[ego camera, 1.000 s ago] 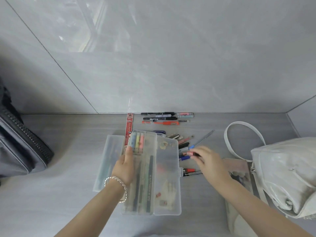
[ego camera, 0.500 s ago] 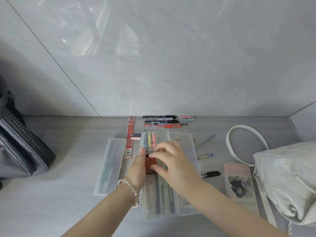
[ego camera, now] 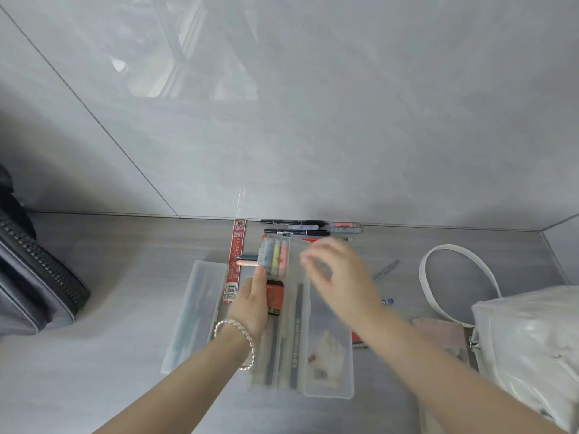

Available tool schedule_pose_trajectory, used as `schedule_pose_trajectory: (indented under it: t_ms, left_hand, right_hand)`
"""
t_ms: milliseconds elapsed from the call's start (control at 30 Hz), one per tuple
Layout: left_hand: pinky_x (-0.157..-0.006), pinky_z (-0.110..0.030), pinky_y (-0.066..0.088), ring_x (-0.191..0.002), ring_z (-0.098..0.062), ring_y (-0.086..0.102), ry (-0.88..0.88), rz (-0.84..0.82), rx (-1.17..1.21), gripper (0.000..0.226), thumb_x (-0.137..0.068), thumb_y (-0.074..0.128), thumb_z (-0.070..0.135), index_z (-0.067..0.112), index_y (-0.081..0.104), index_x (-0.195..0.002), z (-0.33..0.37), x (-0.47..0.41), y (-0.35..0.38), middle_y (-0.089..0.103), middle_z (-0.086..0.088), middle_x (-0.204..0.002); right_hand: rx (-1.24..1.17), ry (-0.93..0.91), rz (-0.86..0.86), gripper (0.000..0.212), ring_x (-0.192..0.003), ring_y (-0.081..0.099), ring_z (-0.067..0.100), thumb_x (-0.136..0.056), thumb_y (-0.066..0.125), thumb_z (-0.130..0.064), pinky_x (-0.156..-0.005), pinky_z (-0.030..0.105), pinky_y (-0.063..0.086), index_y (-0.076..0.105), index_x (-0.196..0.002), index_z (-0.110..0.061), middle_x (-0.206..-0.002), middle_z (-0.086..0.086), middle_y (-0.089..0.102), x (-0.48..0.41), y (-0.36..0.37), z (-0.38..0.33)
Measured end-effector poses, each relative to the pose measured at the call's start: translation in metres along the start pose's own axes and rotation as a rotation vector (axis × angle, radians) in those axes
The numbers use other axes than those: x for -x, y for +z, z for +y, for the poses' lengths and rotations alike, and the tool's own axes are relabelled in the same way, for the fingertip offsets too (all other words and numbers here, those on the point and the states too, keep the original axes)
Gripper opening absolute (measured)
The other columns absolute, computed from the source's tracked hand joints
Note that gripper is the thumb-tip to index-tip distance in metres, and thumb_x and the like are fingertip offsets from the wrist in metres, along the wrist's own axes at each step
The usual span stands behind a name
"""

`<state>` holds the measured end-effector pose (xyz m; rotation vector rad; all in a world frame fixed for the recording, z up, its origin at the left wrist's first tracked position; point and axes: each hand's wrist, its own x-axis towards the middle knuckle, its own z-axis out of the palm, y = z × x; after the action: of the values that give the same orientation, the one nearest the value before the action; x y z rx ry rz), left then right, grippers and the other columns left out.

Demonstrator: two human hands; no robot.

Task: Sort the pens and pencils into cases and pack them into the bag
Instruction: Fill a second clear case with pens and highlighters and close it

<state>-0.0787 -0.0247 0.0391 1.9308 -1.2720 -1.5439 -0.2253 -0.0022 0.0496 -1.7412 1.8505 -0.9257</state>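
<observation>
My left grip [ego camera: 250, 303] flat on part-filled open case [ego camera: 329, 380]. Right grip [ego camera: 341, 277] blurred above, fingers loose, seemingly empty. Pens [ego camera: 297, 231] beyond lie loose, bag [ego camera: 526, 339] unpacked.

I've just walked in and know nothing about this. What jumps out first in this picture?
The open clear pencil case in the middle, with pastel highlighters at its far end; the left hand rests on it and the blurred right hand hovers above. A white bag sits at the right, and a row of pens lies along the wall.
</observation>
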Motion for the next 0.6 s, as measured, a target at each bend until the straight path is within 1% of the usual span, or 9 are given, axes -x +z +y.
schedule_pose_trajectory:
  t_ms: [67, 100, 167, 200, 267, 333, 400, 500, 600]
  left_hand:
    - [-0.079, -0.028, 0.035, -0.093, -0.020, 0.050, -0.040, 0.010, -0.017, 0.041, -0.096, 0.023, 0.049, 0.023, 0.055, -0.095, 0.001, -0.005, -0.005, 0.059, 0.000, -0.095]
    - [-0.082, -0.028, 0.034, -0.091, -0.019, 0.050, -0.052, 0.015, -0.018, 0.042, -0.096, 0.023, 0.049, 0.022, 0.054, -0.099, -0.001, -0.007, -0.007, 0.059, 0.002, -0.091]
    - [-0.085, -0.027, 0.035, -0.090, -0.017, 0.052, -0.062, 0.018, -0.011, 0.042, -0.096, 0.023, 0.048, 0.022, 0.054, -0.107, -0.003, -0.011, -0.011, 0.059, 0.001, -0.096]
    - [-0.083, -0.027, 0.037, -0.086, -0.015, 0.053, -0.061, 0.017, -0.008, 0.040, -0.097, 0.023, 0.047, 0.023, 0.053, -0.107, -0.005, -0.011, -0.012, 0.059, 0.000, -0.098]
    - [-0.076, -0.028, 0.041, -0.079, -0.009, 0.054, -0.060, 0.021, -0.008, 0.040, -0.097, 0.024, 0.047, 0.022, 0.054, -0.104, -0.007, -0.012, -0.015, 0.061, 0.001, -0.092]
    - [-0.082, -0.031, 0.044, -0.085, -0.014, 0.058, -0.085, 0.023, 0.005, 0.044, -0.096, 0.025, 0.050, 0.022, 0.056, -0.108, -0.013, -0.013, -0.018, 0.063, 0.000, -0.095]
    - [-0.090, -0.035, 0.045, -0.092, -0.017, 0.060, -0.109, 0.015, 0.012, 0.049, -0.095, 0.024, 0.052, 0.022, 0.056, -0.116, -0.021, -0.014, -0.020, 0.065, -0.002, -0.101]
    - [-0.093, -0.035, 0.044, -0.097, -0.021, 0.059, -0.131, 0.019, -0.001, 0.054, -0.094, 0.022, 0.053, 0.022, 0.053, -0.126, -0.023, -0.011, -0.022, 0.065, -0.005, -0.108]
    - [-0.084, -0.032, 0.043, -0.090, -0.021, 0.057, -0.134, 0.041, 0.031, 0.054, -0.095, 0.024, 0.051, 0.016, 0.056, -0.122, -0.019, -0.009, -0.022, 0.064, -0.005, -0.099]
  right_hand:
    - [0.142, 0.136, 0.006, 0.022, -0.101, 0.057, 0.022, -0.090, 0.050, -0.010, -0.087, 0.027, 0.041, 0.067, -0.103, -0.007, -0.106, 0.008, 0.064, -0.032, -0.007, 0.037]
    - [0.254, 0.203, -0.056, 0.027, -0.105, 0.056, 0.026, -0.089, 0.047, -0.003, -0.089, 0.031, 0.043, 0.064, -0.109, -0.006, -0.112, 0.010, 0.062, -0.047, -0.008, 0.056]
    - [0.462, 0.287, -0.252, 0.039, -0.111, 0.052, 0.030, -0.085, 0.042, 0.006, -0.090, 0.037, 0.046, 0.056, -0.119, -0.007, -0.121, 0.012, 0.056, -0.066, -0.006, 0.087]
    - [0.559, 0.296, -0.343, 0.043, -0.113, 0.050, 0.030, -0.084, 0.040, 0.007, -0.089, 0.038, 0.046, 0.052, -0.123, -0.007, -0.125, 0.012, 0.053, -0.069, -0.005, 0.097]
    - [0.713, 0.250, -0.427, 0.043, -0.117, 0.046, 0.029, -0.085, 0.041, 0.006, -0.089, 0.039, 0.045, 0.047, -0.126, -0.006, -0.127, 0.011, 0.049, -0.075, -0.002, 0.105]
    - [0.825, 0.182, -0.441, 0.039, -0.118, 0.043, 0.028, -0.085, 0.043, 0.005, -0.088, 0.038, 0.045, 0.047, -0.123, -0.005, -0.126, 0.011, 0.047, -0.078, 0.000, 0.105]
    - [0.882, 0.166, -0.479, 0.038, -0.118, 0.043, 0.028, -0.085, 0.043, 0.006, -0.088, 0.038, 0.045, 0.047, -0.122, -0.003, -0.126, 0.013, 0.044, -0.080, 0.003, 0.103]
    - [0.922, 0.201, -0.550, 0.040, -0.115, 0.048, 0.030, -0.085, 0.045, 0.007, -0.087, 0.039, 0.046, 0.044, -0.124, 0.001, -0.126, 0.016, 0.041, -0.081, 0.007, 0.101]
    - [0.954, 0.240, -0.600, 0.037, -0.113, 0.054, 0.032, -0.087, 0.046, 0.003, -0.087, 0.038, 0.047, 0.046, -0.125, 0.002, -0.126, 0.017, 0.046, -0.085, 0.003, 0.104]
